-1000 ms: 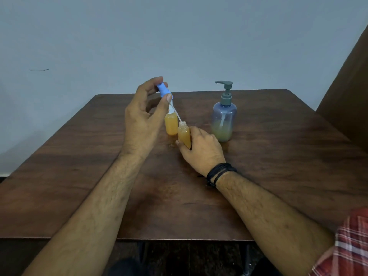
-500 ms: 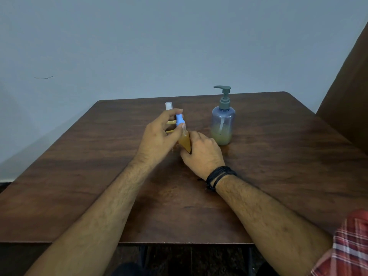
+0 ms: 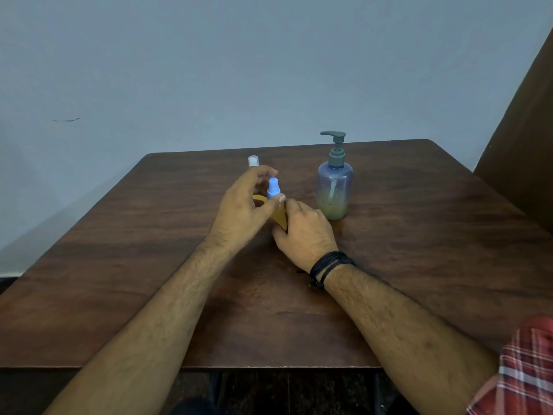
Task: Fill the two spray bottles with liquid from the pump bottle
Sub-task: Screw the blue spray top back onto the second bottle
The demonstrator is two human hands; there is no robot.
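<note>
Now keep your right hand [image 3: 305,232] wrapped around the spray bottle [image 3: 279,217] near the desk's [image 3: 419,250] far edge while your left hand [image 3: 242,211] pinches the blue sprayer [image 3: 273,188], twisting it squarely

Both forearms reach forward and converge. The left hand [image 3: 244,209] has curled fingers, thumb pinching forward; the right hand [image 3: 306,235] is curled, knuckles up.
</note>
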